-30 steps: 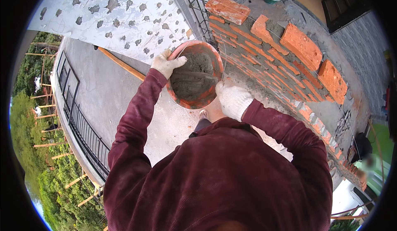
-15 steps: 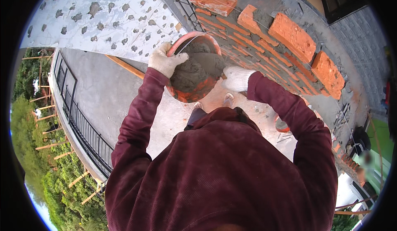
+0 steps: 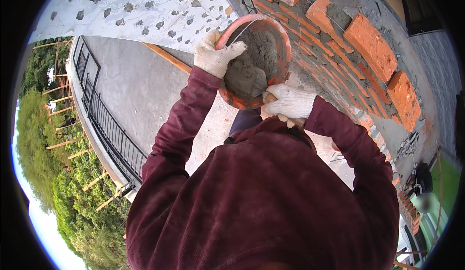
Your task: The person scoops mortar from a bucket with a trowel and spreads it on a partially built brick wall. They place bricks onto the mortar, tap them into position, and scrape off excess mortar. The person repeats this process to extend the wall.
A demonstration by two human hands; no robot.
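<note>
An orange bucket (image 3: pixel 287 42) is tilted in front of me, with wet grey mortar (image 3: pixel 264 45) inside and a thin wire handle arching over it. My left hand (image 3: pixel 215 54), in a white work glove, is closed on the left rim, thumb over the inner side. My right hand (image 3: pixel 290 101), also gloved, is wrapped round the wooden handle (image 3: pixel 271 97) of a trowel at the bucket's near right edge. The trowel blade (image 3: pixel 256 82) lies in the bucket, smeared with mortar.
A brick wall (image 3: pixel 339 71) under construction runs along the right, loose bricks (image 3: pixel 370 47) and a string line on top. A pitted whitish surface (image 3: pixel 160 8) stands at upper left. Black railing (image 3: pixel 114 127) edges the floor, with trees and wooden poles beyond. A wooden strip (image 3: pixel 167 57) lies behind the bucket.
The bucket has come nearer and tipped more towards me. My right hand has moved down and inward, the trowel handle now showing in it. The view has shifted.
</note>
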